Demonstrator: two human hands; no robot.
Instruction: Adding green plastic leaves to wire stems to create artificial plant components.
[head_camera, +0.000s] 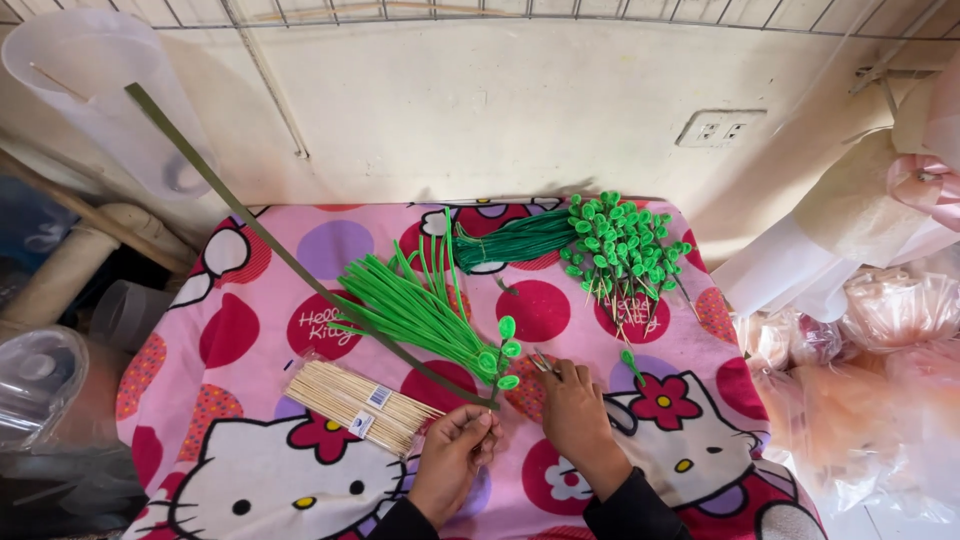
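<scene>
Left hand pinches green-looped stem; right hand closed on small scissors. Risk: blades near fingers, stem could slip, cut crooked.

A long dark green tape strip runs taut on a diagonal from the upper left, over the pink cartoon-print cloth, down to the left hand's pinch. There it meets a thin skewer stem bearing small bright green loop-shaped leaves, which stands nearly upright in the view above the fingers. Small metal scissors poke out of the right hand's grip, tips pointing up and left, just beside the leaves.
</scene>
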